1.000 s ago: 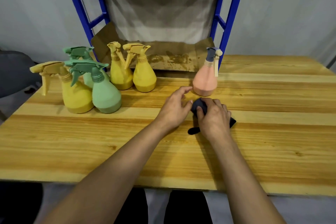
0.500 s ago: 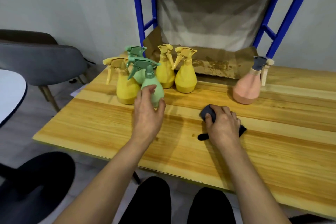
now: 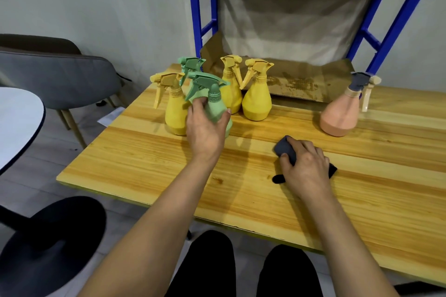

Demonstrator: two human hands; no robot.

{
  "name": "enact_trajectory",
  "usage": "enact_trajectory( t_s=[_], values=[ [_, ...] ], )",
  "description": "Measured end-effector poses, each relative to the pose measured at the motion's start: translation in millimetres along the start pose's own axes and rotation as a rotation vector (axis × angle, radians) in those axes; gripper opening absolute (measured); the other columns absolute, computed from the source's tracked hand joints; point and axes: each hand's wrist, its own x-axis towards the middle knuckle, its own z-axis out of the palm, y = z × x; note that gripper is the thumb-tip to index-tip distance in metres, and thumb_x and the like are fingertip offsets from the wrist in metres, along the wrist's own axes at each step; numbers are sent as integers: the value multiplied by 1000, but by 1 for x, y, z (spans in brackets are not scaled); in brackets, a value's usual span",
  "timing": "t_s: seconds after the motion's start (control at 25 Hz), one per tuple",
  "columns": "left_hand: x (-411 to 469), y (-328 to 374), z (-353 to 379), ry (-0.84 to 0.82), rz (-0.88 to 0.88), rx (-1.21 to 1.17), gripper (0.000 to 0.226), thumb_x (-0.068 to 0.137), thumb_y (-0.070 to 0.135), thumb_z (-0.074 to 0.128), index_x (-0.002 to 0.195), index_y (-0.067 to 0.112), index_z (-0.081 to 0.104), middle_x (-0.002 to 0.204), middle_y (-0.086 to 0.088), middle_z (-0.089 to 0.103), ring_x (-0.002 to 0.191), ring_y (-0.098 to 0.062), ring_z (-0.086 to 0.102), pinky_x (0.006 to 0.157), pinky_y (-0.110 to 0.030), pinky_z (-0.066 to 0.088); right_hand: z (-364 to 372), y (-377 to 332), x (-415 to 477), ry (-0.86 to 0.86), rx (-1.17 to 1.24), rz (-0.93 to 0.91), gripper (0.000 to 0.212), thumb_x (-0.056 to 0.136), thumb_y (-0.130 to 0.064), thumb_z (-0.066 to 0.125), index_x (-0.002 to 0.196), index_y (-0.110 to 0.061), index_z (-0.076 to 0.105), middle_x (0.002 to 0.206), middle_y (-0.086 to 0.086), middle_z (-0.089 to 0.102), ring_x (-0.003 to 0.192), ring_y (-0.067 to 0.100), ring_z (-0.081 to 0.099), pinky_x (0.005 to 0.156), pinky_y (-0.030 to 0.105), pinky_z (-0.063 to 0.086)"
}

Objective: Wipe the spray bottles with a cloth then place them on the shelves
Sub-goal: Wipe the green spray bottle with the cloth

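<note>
My left hand (image 3: 205, 128) grips the nearest green spray bottle (image 3: 213, 101) around its body, thumb on the right side, fingers on the left. A second green bottle (image 3: 191, 66) stands behind it, mostly hidden. Three yellow bottles (image 3: 257, 96) cluster around them at the table's back left. A pink bottle (image 3: 342, 113) with a dark cap stands alone at the right. My right hand (image 3: 304, 166) lies over the dark cloth (image 3: 286, 148) on the table, fingers curled on it. The blue shelf frame (image 3: 196, 19) rises behind the bottles.
The wooden table (image 3: 362, 200) stretches right and toward me. Cardboard (image 3: 301, 79) lines the low shelf behind the bottles. A grey chair (image 3: 60, 77) and a white round table (image 3: 17, 118) stand at the left; a black stool (image 3: 48, 248) is at the lower left.
My left hand moved from beside the cloth over to the green bottle and closed round it. My right hand stayed on the cloth. My view swung left.
</note>
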Motion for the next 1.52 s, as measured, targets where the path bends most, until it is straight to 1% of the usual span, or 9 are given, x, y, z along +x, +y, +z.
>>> enact_trajectory(
  t_s=[0.32,0.48,0.64,0.76,0.88,1.04,1.2,1.36,1.52],
  values=[
    [-40,5,7,-262,105,-161,60,84,39,84,137,25,60,130,14,65,119,-7,60,104,-38,54,-3,0,-7,99,59,9,43,95,-14,62,138,-16,59,124,9,64,112,33,53,96,48,39],
    [-58,7,6,-379,153,-218,57,85,37,84,136,31,60,127,20,65,119,-2,61,105,-30,53,-11,8,-10,104,259,49,38,96,-12,63,134,-15,62,124,8,67,114,31,57,103,45,43],
    [-66,7,7,-410,176,-226,54,83,39,85,130,32,62,128,18,65,119,-3,61,104,-33,54,-30,3,-14,218,548,129,34,96,-15,65,129,-20,66,115,-7,70,109,15,63,99,26,47],
    [-66,6,12,-391,205,-247,52,80,42,87,124,31,62,123,13,66,117,-6,62,102,-36,55,-63,-17,-8,429,743,-32,36,96,-14,66,132,-21,65,121,-15,68,113,-6,60,97,14,47],
    [-66,2,17,-374,193,-304,51,77,42,89,120,33,63,120,12,66,114,-7,65,99,-36,57,-97,-46,3,527,656,-353,39,98,-25,64,135,-35,60,125,-22,64,120,8,59,103,43,49],
    [-67,2,22,-347,185,-355,49,75,36,91,116,28,65,114,8,71,110,-13,67,97,-41,56,-104,-79,19,326,492,-660,42,95,-16,66,135,-27,63,131,-13,62,122,10,54,106,39,43],
    [-68,5,20,-344,192,-407,47,74,39,86,113,30,62,113,2,71,107,-16,69,95,-44,55,-85,-76,21,58,499,-622,40,89,-15,66,127,-27,68,138,-5,57,134,8,50,112,39,42],
    [-68,5,18,-352,179,-388,46,74,45,85,110,52,57,114,7,71,108,-12,68,95,-41,56,-79,-79,25,90,523,-611,29,90,-43,72,118,-34,69,128,-12,60,128,6,54,106,30,45],
    [-68,1,21,-350,185,-410,46,73,45,85,111,33,62,113,5,71,109,-17,67,96,-46,55,-73,-82,29,129,471,-536,52,80,-36,81,127,-43,60,120,-19,61,114,1,58,95,22,49]
  ],
)
